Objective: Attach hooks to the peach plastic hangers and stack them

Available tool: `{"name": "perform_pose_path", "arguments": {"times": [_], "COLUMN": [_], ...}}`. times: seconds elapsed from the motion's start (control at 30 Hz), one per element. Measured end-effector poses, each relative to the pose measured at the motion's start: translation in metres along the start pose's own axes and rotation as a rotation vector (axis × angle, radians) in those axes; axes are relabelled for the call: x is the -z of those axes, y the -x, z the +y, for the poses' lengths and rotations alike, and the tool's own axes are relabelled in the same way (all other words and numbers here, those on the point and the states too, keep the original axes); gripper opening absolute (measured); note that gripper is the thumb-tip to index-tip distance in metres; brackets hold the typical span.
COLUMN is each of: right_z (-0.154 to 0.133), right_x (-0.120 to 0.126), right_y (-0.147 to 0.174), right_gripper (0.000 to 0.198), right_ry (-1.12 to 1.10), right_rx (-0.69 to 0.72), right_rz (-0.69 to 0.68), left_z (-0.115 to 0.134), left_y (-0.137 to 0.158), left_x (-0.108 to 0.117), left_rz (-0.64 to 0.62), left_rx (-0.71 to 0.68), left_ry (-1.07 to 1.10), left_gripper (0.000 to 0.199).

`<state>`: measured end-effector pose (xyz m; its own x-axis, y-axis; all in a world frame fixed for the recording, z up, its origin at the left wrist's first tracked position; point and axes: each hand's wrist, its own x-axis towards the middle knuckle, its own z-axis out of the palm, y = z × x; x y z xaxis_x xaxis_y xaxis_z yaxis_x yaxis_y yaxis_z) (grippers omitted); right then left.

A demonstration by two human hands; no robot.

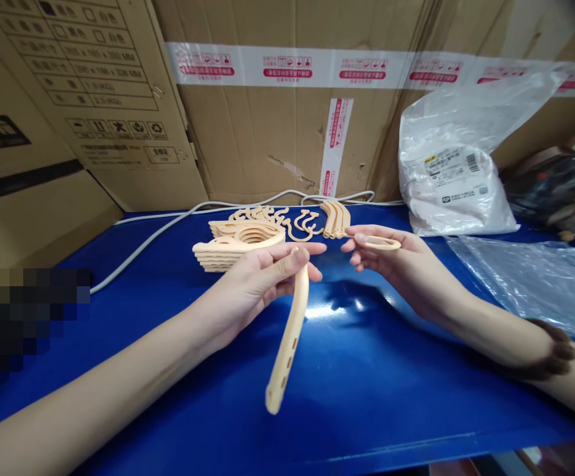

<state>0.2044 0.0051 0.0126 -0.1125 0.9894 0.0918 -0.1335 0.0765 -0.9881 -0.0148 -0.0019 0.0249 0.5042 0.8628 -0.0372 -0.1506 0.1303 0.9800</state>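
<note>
Pinched between the thumb and fingers of my left hand is a long, curved, cream-coloured plastic piece with small slots along its lower half; it hangs down toward me. My right hand holds a small cream plastic hook-shaped piece by thumb and fingertips, apart from the left hand's piece. Just behind my left hand lies a stack of flat cream hanger-like pieces. Farther back are loose cream hooks and a bundle of curved cream pieces.
A blue tabletop lies under everything. Cardboard boxes stand along the back and left. At the back right sits a white plastic bag with a label, with clear plastic film before it. A white cable crosses the left.
</note>
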Motion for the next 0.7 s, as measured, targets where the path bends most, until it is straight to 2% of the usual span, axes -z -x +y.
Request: {"name": "perform_pose_path", "arguments": {"times": [0.1,0.23,0.47,0.6,0.7], "right_z": [0.0,0.001,0.005,0.005,0.005], "right_x": [0.001,-0.003,-0.008,-0.007,-0.006], "right_y": [-0.001,0.003,0.004,0.002,0.001], "right_gripper": [0.022,0.031,0.038,0.028,0.026], "right_ry": [0.018,0.077,0.056,0.029,0.047], "right_rx": [-0.019,-0.095,-0.166,-0.203,-0.2], "right_rz": [-0.008,-0.126,-0.188,-0.182,-0.157], "left_z": [0.0,-0.002,-0.002,-0.005,-0.01], "left_y": [0.002,0.004,0.01,0.008,0.007], "left_x": [-0.003,-0.008,-0.007,-0.003,-0.004], "left_rz": [-0.049,-0.088,0.088,0.075,0.087], "left_rx": [0.009,0.025,-0.169,-0.216,-0.172], "left_ry": [-0.101,-0.328,-0.838,-1.017,-1.11], "left_gripper": [0.033,0.038,0.048,0.033,0.024]}}
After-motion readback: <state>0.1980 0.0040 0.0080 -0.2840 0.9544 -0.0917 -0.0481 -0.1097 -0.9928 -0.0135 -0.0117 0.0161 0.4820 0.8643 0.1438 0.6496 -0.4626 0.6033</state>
